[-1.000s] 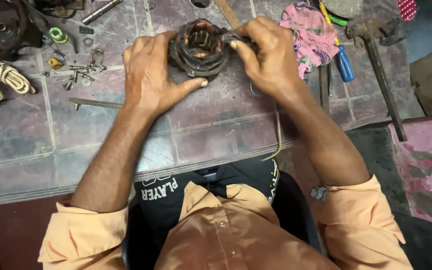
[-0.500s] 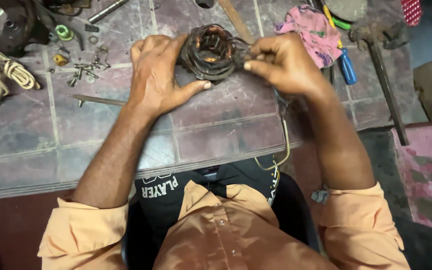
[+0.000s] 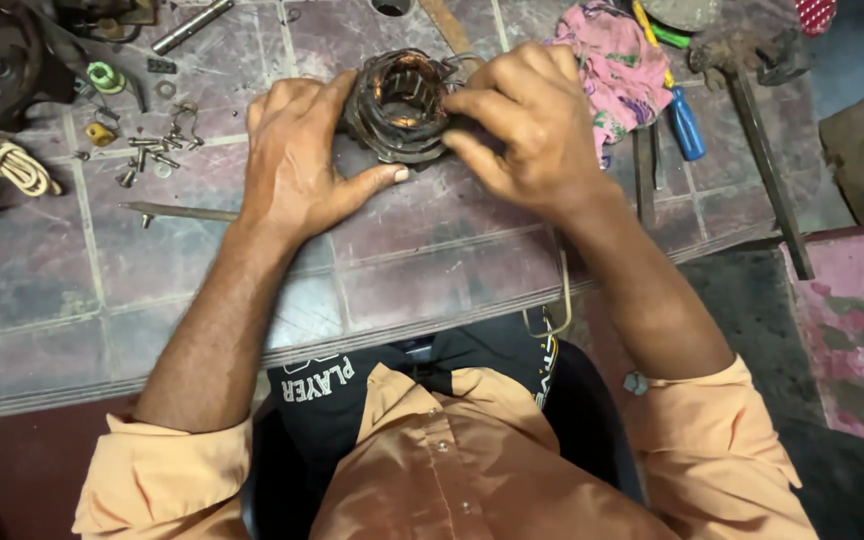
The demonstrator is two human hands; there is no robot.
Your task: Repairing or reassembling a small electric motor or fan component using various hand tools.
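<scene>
Centrally, the left hand [image 3: 297,160] and right hand [image 3: 532,125] both clasp the motor stator [image 3: 397,105] (copper windings showing) on the tiled table [image 3: 432,260].

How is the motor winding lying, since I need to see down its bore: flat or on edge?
Flat: the motor winding rests on the tiled bench with its round bore facing up, between left hand and right hand.
</scene>
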